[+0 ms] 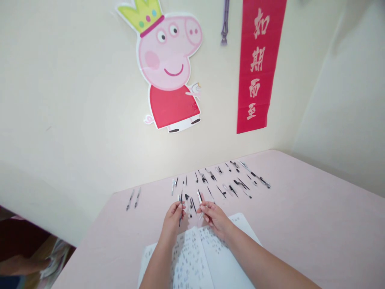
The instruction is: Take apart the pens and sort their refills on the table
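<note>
Pale wall [90,88] stands behind a pink table [288,224]. Left hand [173,215] pinches a dark slender rod [181,196]; right hand [214,215] grips a whitish pen piece [199,197], its dark end pointing away. Loose pen parts [193,205] lie between and beyond the hands, written paper [189,255] nearer the body. Held pieces judged light, stiff, smooth, liable to slip or roll; the rod may bend. Recommended hold: mid-length, gentle pinch.

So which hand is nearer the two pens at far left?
Left: the left hand is to the right of the two pens; the right hand is farther right.
</note>
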`<state>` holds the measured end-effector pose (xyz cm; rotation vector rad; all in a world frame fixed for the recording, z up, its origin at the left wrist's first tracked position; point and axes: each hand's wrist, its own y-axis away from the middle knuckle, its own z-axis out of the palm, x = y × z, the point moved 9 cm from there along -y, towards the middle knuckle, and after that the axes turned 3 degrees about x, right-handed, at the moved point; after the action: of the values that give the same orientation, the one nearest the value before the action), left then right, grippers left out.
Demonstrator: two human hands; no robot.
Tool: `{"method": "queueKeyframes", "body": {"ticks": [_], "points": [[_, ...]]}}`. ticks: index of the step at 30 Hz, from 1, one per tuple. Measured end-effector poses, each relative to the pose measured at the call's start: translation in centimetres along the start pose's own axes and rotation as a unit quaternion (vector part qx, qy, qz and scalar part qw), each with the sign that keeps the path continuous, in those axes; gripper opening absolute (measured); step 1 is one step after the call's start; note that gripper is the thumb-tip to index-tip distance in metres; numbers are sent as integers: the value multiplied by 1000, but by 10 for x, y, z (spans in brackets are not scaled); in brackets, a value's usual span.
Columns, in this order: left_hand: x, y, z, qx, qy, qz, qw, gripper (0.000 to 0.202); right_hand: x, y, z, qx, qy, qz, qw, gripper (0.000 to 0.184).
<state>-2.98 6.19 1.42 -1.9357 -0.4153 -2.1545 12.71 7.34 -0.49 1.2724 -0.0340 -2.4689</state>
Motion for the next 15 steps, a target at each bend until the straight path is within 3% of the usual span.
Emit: {"method": "queueKeyframes", "body": {"ticks": [6, 11, 13, 15], "points": [[9, -12, -58, 117, -7, 24, 993, 45, 4, 1, 15, -13, 44, 27, 999, 24], [0, -13, -78, 169, -7, 22, 985, 48, 5, -21, 50, -48, 155, -19, 987, 19], [-2, -13, -83, 191, 4, 37, 981, 48, 1, -34, 68, -53, 257, -82, 962, 12], [-4, -13, -91, 218, 13, 60, 974, 47, -8, -41, 93, -63, 382, -192, 902, 3]]}}
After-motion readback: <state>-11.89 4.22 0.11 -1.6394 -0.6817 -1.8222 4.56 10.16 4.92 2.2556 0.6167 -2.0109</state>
